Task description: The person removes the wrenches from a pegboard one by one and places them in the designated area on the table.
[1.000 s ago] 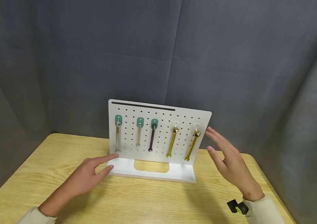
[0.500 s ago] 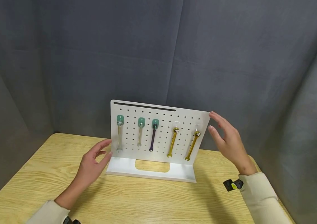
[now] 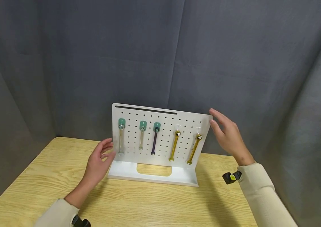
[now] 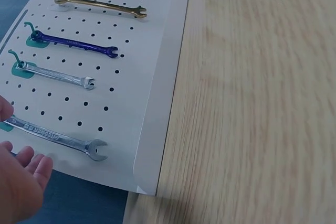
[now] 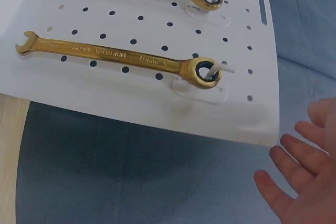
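Observation:
A white pegboard [image 3: 164, 142] on an L-shaped base stands on the table. Five-odd wrenches hang from its hooks: a large silver wrench [image 3: 121, 142] at the left, a small silver wrench [image 3: 141, 140], a purple wrench [image 3: 154, 143], and two gold ones, a gold wrench [image 3: 174, 146] and the rightmost gold wrench [image 5: 115, 53]. At the board's left edge is my left hand [image 3: 99, 165], fingers loosely bent, fingertips right at the edge by the large silver wrench. My right hand [image 3: 231, 137] is at the top right corner, its fingers relaxed and slightly spread, gripping nothing.
The light wooden table [image 3: 149, 205] lies under the board, and grey curtains [image 3: 160, 53] hang behind and at both sides. Teal hooks [image 3: 122, 123] carry the left wrenches; clear-backed hooks [image 5: 202, 93] carry the gold ones. A black wrist camera [image 3: 229, 178] sits at my right cuff.
My left hand has moved up and right from in front of the base to the board's left edge. My right hand has risen to the top right corner.

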Tool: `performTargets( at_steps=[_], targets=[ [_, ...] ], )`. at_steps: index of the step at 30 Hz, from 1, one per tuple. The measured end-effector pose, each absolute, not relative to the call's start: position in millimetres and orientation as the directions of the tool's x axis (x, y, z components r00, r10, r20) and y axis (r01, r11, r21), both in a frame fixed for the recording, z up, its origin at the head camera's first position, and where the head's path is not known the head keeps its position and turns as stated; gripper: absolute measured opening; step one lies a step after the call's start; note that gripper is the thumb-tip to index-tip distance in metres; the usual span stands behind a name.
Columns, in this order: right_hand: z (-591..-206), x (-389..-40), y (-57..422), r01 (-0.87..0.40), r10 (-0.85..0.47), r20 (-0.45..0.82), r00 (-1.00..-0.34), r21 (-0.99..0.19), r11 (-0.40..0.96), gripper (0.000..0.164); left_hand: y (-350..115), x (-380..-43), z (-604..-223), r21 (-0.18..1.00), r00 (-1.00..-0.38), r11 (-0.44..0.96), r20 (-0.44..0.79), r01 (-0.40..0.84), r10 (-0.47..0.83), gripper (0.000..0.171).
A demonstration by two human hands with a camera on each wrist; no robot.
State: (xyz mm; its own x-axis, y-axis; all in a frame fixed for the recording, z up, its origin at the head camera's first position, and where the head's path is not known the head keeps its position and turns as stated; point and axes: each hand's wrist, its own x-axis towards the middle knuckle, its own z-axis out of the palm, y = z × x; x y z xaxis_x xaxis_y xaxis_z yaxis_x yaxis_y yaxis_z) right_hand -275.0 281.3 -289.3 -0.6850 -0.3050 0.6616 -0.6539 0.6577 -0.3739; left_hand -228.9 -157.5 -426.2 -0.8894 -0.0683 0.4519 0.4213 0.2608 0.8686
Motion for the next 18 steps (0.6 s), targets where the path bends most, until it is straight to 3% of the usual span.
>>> performTargets(
  at_steps=[7,18],
  targets=[
    [-290,-291,283,-0.594,-0.277,0.580,-0.766,-0.476,0.648,0.043,-154,-236,-425,0.946,-0.952,0.167,0.294,0.277,-0.084,0.048],
    [-281,-304,278,-0.552,-0.273,0.543,-0.794,-0.456,0.698,0.032,-148,-244,-427,0.981,-0.974,0.101,0.177,0.163,-0.144,0.040]
  ],
)
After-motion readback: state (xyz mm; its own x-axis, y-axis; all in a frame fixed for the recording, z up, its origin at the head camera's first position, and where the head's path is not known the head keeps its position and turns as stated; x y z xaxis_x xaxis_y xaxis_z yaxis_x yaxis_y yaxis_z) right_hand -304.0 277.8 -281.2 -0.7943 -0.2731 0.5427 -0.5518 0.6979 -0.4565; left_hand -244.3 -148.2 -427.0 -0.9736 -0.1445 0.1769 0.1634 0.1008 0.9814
